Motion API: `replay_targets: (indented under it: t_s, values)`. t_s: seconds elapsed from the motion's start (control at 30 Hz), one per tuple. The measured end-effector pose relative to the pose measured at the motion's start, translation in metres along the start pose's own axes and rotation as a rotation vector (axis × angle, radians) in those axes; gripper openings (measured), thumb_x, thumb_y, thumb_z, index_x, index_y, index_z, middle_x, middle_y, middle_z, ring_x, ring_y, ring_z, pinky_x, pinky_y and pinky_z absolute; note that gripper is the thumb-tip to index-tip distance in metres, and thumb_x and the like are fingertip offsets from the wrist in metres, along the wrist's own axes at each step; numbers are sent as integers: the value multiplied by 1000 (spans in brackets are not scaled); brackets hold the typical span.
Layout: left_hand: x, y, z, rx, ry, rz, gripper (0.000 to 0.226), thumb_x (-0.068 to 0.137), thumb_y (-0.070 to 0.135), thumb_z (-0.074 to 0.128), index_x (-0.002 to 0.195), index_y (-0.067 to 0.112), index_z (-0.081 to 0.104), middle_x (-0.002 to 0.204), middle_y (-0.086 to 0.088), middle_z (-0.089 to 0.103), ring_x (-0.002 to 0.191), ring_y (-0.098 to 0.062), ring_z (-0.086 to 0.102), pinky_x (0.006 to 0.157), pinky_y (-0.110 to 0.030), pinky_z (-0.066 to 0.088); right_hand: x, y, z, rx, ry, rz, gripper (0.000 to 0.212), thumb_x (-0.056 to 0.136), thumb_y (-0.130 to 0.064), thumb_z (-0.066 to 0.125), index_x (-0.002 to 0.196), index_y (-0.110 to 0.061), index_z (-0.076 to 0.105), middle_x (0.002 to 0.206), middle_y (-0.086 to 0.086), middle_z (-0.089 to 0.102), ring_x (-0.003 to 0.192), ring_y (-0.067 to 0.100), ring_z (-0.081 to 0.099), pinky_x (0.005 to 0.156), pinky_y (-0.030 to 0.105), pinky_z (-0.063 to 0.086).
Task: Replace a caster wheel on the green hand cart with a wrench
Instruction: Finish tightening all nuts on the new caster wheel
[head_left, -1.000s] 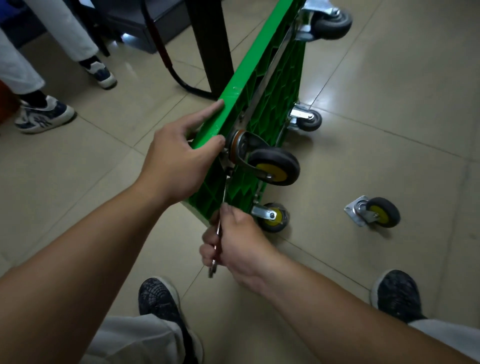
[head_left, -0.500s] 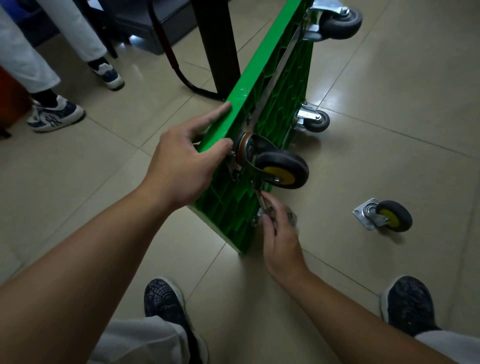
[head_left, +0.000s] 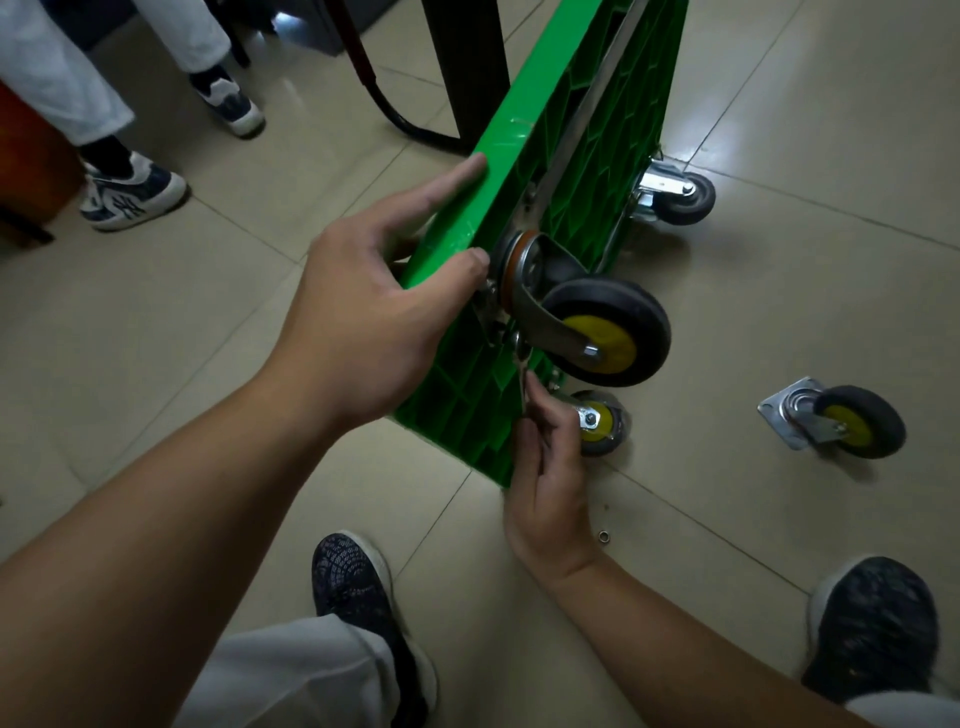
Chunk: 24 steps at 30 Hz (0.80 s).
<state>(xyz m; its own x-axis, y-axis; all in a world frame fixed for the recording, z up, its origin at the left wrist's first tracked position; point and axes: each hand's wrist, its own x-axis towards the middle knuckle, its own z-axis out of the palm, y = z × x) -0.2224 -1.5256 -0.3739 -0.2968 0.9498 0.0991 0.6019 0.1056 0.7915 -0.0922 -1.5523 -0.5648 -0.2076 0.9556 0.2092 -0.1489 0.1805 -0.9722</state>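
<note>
The green hand cart (head_left: 524, 171) stands on its long edge on the tiled floor, ribbed underside facing right. My left hand (head_left: 374, 306) grips its upper edge, thumb by the mounting plate of a caster (head_left: 597, 327) with a black tyre and yellow hub. Below that caster my right hand (head_left: 545, 467) pinches a thin metal wrench (head_left: 521, 374), whose head sits at the caster's plate. A loose caster (head_left: 841, 421) lies on the floor to the right.
Two more casters (head_left: 675, 195) (head_left: 602, 421) sit along the cart's lower edge. A small metal ring (head_left: 603, 536) lies on the tiles near my right wrist. My shoes (head_left: 348, 577) (head_left: 878, 618) flank the cart. Another person's feet (head_left: 130, 195) and a black post (head_left: 462, 67) stand behind.
My right hand moved from the wrench's lower end, left of the bottom caster, up close under the held caster. The wrench swung round. My left hand stayed on the cart's edge.
</note>
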Motion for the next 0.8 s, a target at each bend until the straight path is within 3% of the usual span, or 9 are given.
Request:
replay_targets:
  t_s: [0.2, 0.33, 0.5, 0.67, 0.8]
  values:
    - [-2, 2, 0, -11, -2, -18, 54, 96, 25, 66, 147, 38, 53, 140, 19, 59, 123, -4, 61, 103, -39, 54, -5, 3, 5, 44, 10, 26, 39, 104, -4, 36, 141, -15, 41, 143, 11, 52, 139, 22, 47, 114, 47, 40]
    - [-3, 5, 0, 6, 1, -18, 54, 95, 26, 66, 146, 39, 53, 137, 22, 59, 121, -2, 62, 101, -38, 55, -13, 1, 10, 126, 59, 175, 39, 106, -8, 34, 142, -19, 45, 144, 3, 54, 138, 19, 47, 112, 53, 41]
    - [-3, 5, 0, 12, 4, -22, 55, 93, 31, 66, 146, 41, 53, 138, 17, 62, 121, -7, 64, 101, -43, 55, -11, -2, 11, 67, 10, 43, 40, 106, -15, 36, 145, -22, 41, 145, 5, 52, 140, 22, 45, 114, 52, 39]
    - [-3, 5, 0, 4, -1, -24, 55, 93, 32, 65, 146, 41, 53, 137, 19, 61, 120, -7, 64, 101, -42, 55, 6, 1, 7, 30, -29, -27, 42, 104, -4, 38, 144, -17, 40, 142, 10, 54, 136, 21, 49, 112, 45, 42]
    - [-2, 4, 1, -4, 5, -21, 55, 93, 30, 66, 146, 38, 54, 138, 15, 62, 123, -8, 63, 103, -43, 54, 15, 11, -2, 25, -51, 8, 39, 104, 3, 39, 139, -10, 48, 142, 11, 55, 136, 23, 50, 109, 52, 44]
